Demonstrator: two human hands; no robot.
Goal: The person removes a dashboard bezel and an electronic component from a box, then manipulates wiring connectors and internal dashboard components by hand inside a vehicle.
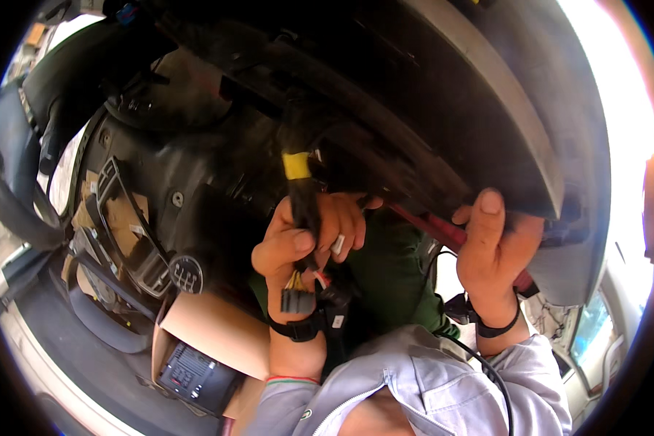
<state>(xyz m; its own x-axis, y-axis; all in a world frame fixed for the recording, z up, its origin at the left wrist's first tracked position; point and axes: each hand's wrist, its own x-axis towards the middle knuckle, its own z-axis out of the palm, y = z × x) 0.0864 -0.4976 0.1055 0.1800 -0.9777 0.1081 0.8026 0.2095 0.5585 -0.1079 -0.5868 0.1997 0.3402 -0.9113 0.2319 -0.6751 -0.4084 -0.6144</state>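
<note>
Left hand (330, 224), centre frame: we curl fingers and thumb around the black wiring harness (307, 209), grey connector (298, 301) dangling below. Right hand (490, 254), right of frame, meets dark dashboard panel (458, 109); pinch unclear. Best we keep strain off the wires.

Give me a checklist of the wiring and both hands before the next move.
1. Left hand around the cable bundle: ok, thumb and fingers close on it.
2. Right hand at the dark panel's lower edge: ok; firmness of grip, cannot tell.
3. Yellow tape wrapped on the bundle: ok.
4. Grey connector seated in a socket: not ok, it hangs by the left wrist.
5. Bundle's upper end secured: cannot tell, too dark.
</note>
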